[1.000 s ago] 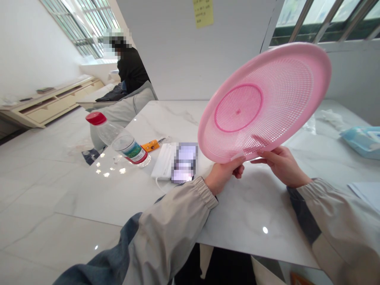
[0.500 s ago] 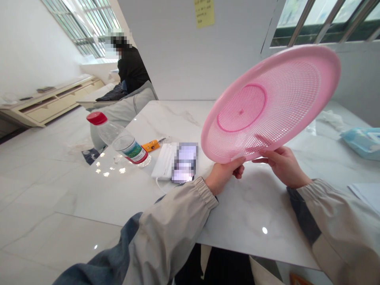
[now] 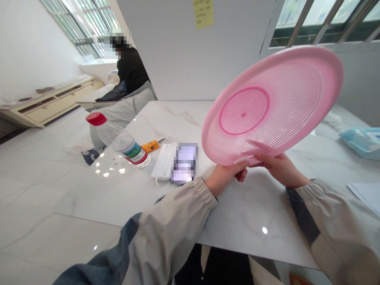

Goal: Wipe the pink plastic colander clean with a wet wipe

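A round pink mesh basket is held up tilted over the marbled white table, its inside facing me. My left hand grips the lower rim, thumb on top beside a small whitish patch. Just to the right, my right hand pinches the same rim, its thumb on the near side and other fingers partly behind the mesh. The two hands nearly touch. Left of my left hand lie a phone with a blurred screen and a white box-like item with a cable.
A clear bottle with a red cap, a clear cup and an orange packet stand or lie at the left. Blue wipes pack and paper are at the right. A person in black sits far back left.
The basket has tipped slightly and moved a little right and down. My right hand has shifted slightly left along the rim, closer to my left hand.
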